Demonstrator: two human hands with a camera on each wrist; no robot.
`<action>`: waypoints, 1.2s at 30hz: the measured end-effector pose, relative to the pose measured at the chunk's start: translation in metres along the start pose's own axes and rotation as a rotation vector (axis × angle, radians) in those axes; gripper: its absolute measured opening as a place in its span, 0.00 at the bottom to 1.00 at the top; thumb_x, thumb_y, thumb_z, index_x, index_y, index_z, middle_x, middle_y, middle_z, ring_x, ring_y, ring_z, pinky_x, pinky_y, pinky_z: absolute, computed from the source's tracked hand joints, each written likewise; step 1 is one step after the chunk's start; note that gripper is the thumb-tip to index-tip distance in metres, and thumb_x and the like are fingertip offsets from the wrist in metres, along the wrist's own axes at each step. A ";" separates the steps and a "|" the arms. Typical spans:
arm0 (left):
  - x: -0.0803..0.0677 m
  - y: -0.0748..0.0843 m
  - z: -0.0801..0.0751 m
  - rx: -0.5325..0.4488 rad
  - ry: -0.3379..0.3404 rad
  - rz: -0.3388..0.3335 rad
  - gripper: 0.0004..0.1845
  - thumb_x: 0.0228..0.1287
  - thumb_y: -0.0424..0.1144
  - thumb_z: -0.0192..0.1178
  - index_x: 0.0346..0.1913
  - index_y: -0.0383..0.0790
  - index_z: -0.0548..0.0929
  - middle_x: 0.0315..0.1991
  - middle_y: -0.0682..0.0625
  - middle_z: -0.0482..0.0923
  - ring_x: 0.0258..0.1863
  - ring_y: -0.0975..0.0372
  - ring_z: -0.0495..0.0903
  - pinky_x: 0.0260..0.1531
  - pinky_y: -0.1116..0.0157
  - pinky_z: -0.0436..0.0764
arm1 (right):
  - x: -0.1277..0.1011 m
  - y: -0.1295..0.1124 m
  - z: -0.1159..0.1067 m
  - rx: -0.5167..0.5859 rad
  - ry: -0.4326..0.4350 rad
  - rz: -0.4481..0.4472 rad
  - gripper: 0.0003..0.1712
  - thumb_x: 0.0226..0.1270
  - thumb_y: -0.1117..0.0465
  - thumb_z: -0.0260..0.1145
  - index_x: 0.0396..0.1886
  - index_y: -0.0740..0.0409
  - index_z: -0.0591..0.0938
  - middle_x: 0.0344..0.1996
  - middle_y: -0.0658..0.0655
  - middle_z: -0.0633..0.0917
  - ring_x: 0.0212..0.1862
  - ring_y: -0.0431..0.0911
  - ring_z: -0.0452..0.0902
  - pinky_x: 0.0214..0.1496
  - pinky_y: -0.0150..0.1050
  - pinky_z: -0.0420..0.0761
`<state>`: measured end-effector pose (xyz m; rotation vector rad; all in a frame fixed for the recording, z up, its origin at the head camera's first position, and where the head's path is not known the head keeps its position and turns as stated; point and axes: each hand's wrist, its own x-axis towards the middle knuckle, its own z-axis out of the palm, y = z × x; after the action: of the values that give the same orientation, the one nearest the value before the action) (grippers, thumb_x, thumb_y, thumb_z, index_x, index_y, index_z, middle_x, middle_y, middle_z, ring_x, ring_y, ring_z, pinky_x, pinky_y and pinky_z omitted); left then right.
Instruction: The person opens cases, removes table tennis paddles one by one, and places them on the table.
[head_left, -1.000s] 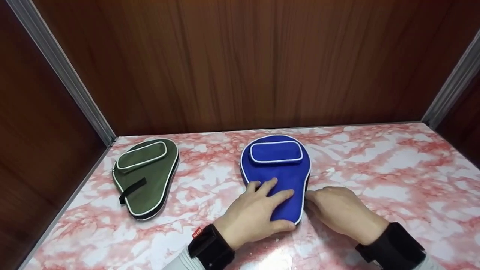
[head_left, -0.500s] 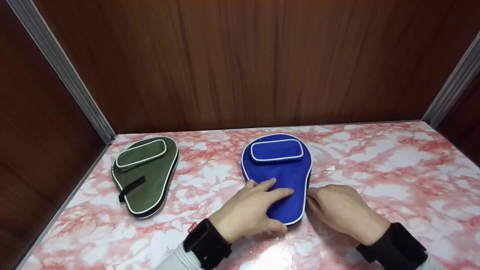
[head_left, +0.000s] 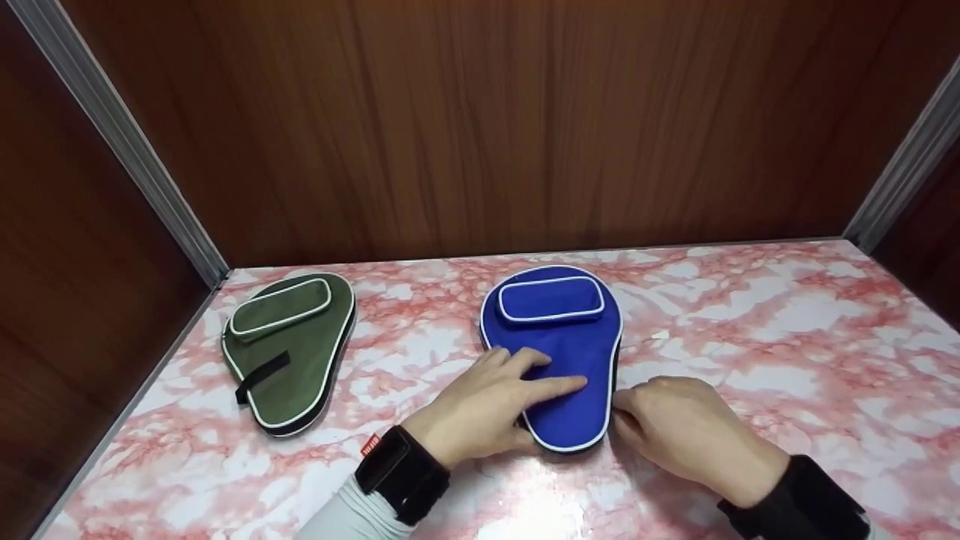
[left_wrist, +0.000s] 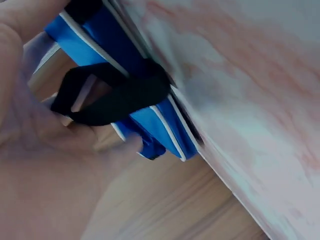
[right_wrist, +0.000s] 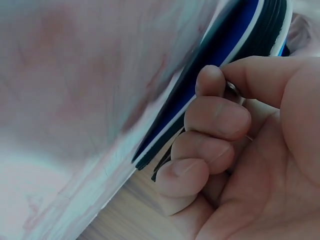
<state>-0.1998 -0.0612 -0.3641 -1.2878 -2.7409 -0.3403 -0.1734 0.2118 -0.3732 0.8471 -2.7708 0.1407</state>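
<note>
Blue paddle-shaped fabric case (head_left: 559, 352) with white piping: pressed flat under left hand (head_left: 491, 401); zipper edge pinched by right hand (head_left: 679, 431).

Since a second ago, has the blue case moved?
No. The blue case holds its spot against the table's back edge; only its narrow end shifted slightly left.

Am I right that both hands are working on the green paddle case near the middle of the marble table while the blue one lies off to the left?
Not quite: the colours are swapped. In the head view the left hand rests on the blue paddle case and the right hand pinches at its edge, near the middle of the marble table. The green paddle case lies off to the left, untouched.
</note>
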 end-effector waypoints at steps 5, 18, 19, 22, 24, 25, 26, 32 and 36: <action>-0.001 -0.010 0.001 -0.084 -0.015 0.019 0.43 0.65 0.44 0.81 0.82 0.65 0.75 0.77 0.45 0.71 0.70 0.50 0.73 0.69 0.55 0.77 | -0.005 -0.001 0.001 0.005 0.014 -0.021 0.18 0.68 0.61 0.74 0.22 0.40 0.77 0.17 0.42 0.78 0.25 0.46 0.81 0.30 0.50 0.78; -0.004 -0.012 -0.001 -0.078 -0.084 -0.034 0.48 0.70 0.20 0.60 0.84 0.69 0.71 0.87 0.45 0.61 0.85 0.44 0.59 0.78 0.47 0.67 | -0.008 -0.007 -0.001 -0.002 0.027 -0.053 0.20 0.65 0.61 0.77 0.19 0.40 0.77 0.15 0.42 0.76 0.23 0.46 0.78 0.27 0.49 0.75; -0.004 -0.012 -0.002 -0.074 -0.082 -0.033 0.48 0.70 0.20 0.60 0.84 0.69 0.71 0.86 0.45 0.61 0.85 0.44 0.59 0.78 0.47 0.68 | -0.009 -0.008 -0.001 -0.007 0.034 -0.057 0.21 0.65 0.61 0.77 0.19 0.40 0.76 0.15 0.42 0.76 0.22 0.46 0.78 0.26 0.49 0.75; -0.003 -0.012 -0.001 -0.060 -0.069 -0.023 0.46 0.73 0.21 0.60 0.84 0.69 0.71 0.86 0.45 0.62 0.84 0.44 0.60 0.77 0.48 0.69 | -0.012 -0.009 0.000 -0.005 0.037 -0.068 0.22 0.65 0.60 0.77 0.18 0.40 0.75 0.14 0.42 0.74 0.21 0.45 0.76 0.25 0.48 0.74; -0.003 -0.012 -0.001 -0.062 -0.057 -0.015 0.44 0.75 0.22 0.60 0.84 0.69 0.71 0.86 0.45 0.62 0.84 0.45 0.61 0.77 0.48 0.69 | -0.014 -0.011 0.000 0.002 0.026 -0.069 0.23 0.66 0.60 0.77 0.18 0.39 0.74 0.13 0.41 0.73 0.21 0.44 0.75 0.25 0.48 0.73; -0.003 -0.012 0.000 -0.063 -0.052 -0.014 0.43 0.76 0.23 0.60 0.83 0.69 0.72 0.86 0.45 0.63 0.84 0.45 0.61 0.77 0.48 0.69 | -0.015 -0.011 0.000 0.003 0.021 -0.069 0.23 0.66 0.59 0.77 0.18 0.39 0.74 0.13 0.41 0.73 0.20 0.44 0.75 0.25 0.48 0.72; -0.003 -0.012 0.000 -0.063 -0.048 -0.012 0.43 0.76 0.23 0.59 0.83 0.69 0.72 0.86 0.45 0.63 0.84 0.45 0.61 0.77 0.48 0.70 | -0.015 -0.012 0.001 0.004 0.020 -0.069 0.23 0.67 0.59 0.77 0.18 0.40 0.74 0.13 0.41 0.73 0.20 0.44 0.75 0.25 0.48 0.72; -0.004 -0.013 0.001 -0.060 -0.029 0.000 0.41 0.77 0.25 0.60 0.83 0.68 0.72 0.85 0.44 0.64 0.83 0.46 0.62 0.76 0.49 0.71 | -0.020 -0.024 0.005 -0.069 0.052 -0.058 0.22 0.68 0.54 0.77 0.17 0.42 0.75 0.13 0.44 0.75 0.18 0.47 0.76 0.23 0.49 0.74; -0.004 -0.013 0.001 -0.062 -0.025 0.005 0.41 0.78 0.25 0.59 0.83 0.68 0.73 0.85 0.44 0.64 0.83 0.46 0.62 0.76 0.49 0.71 | -0.023 -0.033 0.006 -0.107 0.056 -0.026 0.25 0.68 0.52 0.76 0.15 0.44 0.73 0.11 0.45 0.73 0.16 0.47 0.75 0.21 0.49 0.72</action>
<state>-0.2069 -0.0723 -0.3680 -1.3215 -2.7682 -0.4150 -0.1376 0.1955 -0.3841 0.8383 -2.6874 0.0109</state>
